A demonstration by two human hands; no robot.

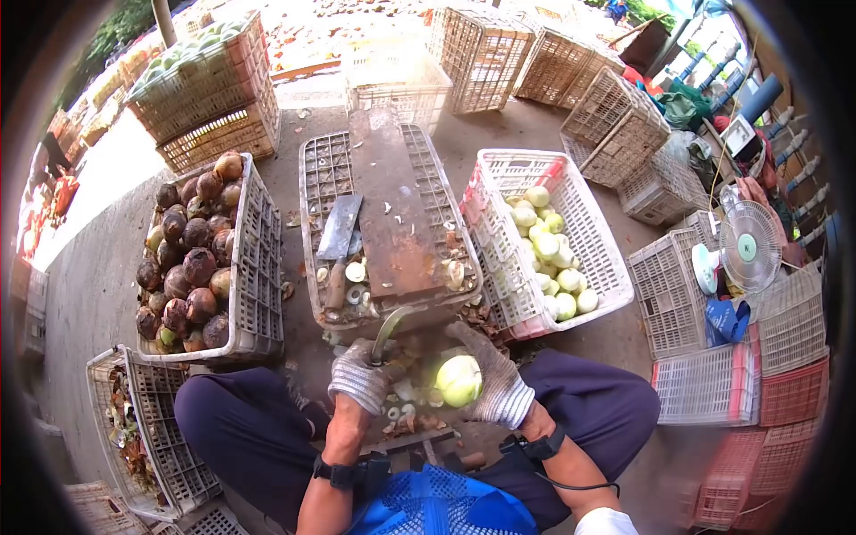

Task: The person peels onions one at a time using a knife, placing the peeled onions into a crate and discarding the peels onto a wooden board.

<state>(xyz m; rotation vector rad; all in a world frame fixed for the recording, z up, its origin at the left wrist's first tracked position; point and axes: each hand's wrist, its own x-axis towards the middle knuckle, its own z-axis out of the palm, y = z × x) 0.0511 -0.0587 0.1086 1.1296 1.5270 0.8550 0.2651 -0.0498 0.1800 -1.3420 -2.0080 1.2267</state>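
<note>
My left hand (pixel 360 373), in a grey work glove with a striped cuff, is closed around the handle of a curved knife (pixel 386 332), its blade pointing up and to the right. My gloved right hand (pixel 496 379) grips a pale green, peeled-looking round fruit (pixel 458 381) between my knees. The fruit and knife are apart. Ahead, a worn wooden board (pixel 392 214) lies over an upturned crate (pixel 319 160). A cleaver (pixel 340 227) rests on that crate, left of the board, near small white ring-shaped scraps (pixel 356 272).
On the left a crate (pixel 259 259) holds dark brown round fruits (pixel 199 266); on the right another crate (pixel 611 259) holds pale green ones (pixel 553 241). A crate of scraps (pixel 165 428) stands at lower left. A fan (pixel 749 248) sits among stacked crates (pixel 704 388).
</note>
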